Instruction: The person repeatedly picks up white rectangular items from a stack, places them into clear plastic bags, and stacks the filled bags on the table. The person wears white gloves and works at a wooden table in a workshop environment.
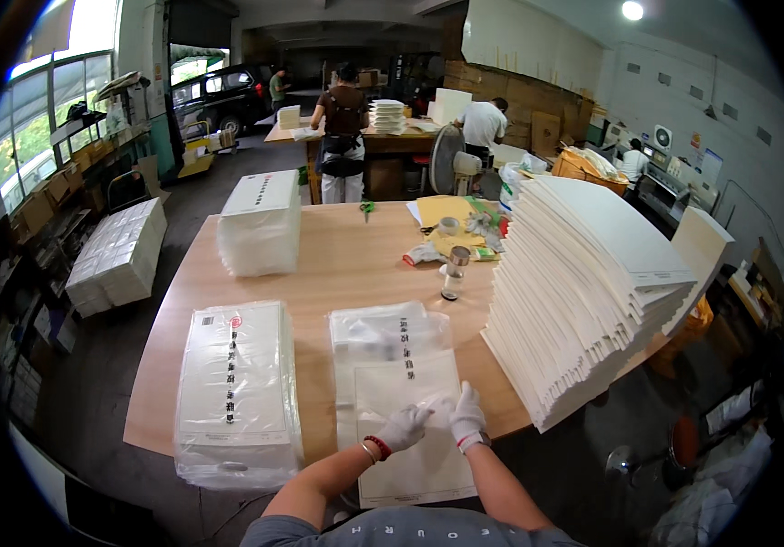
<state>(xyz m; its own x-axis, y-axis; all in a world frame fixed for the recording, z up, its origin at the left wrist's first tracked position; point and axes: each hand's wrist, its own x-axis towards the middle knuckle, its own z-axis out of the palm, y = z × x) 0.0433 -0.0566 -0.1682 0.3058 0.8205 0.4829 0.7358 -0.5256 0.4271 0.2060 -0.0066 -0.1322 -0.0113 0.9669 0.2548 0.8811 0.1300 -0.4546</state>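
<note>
In front of me on the table lies a white printed sheet or pad (415, 474), its far part inside a clear plastic bag (392, 342) with dark lettering. Both my hands wear white gloves. My left hand (403, 428) is closed, its fingertips pinching the bag's near edge. Just to its right, my right hand (466, 417) is closed on the same edge, thumb pointing up. A crinkled bit of film shows between the two hands. Left of them is a pile of bagged printed pads (235, 378). A tall fanned stack of white sheets (560, 319) rises on the right.
Another bagged stack (260, 228) stands at the table's far left. Green scissors (366, 211), a clear jar (453, 273), tape (448, 225) and grey gloves (424, 253) lie farther back. Several people work beyond, one at a second table (401, 141). Wrapped bundles (118, 255) sit on the floor.
</note>
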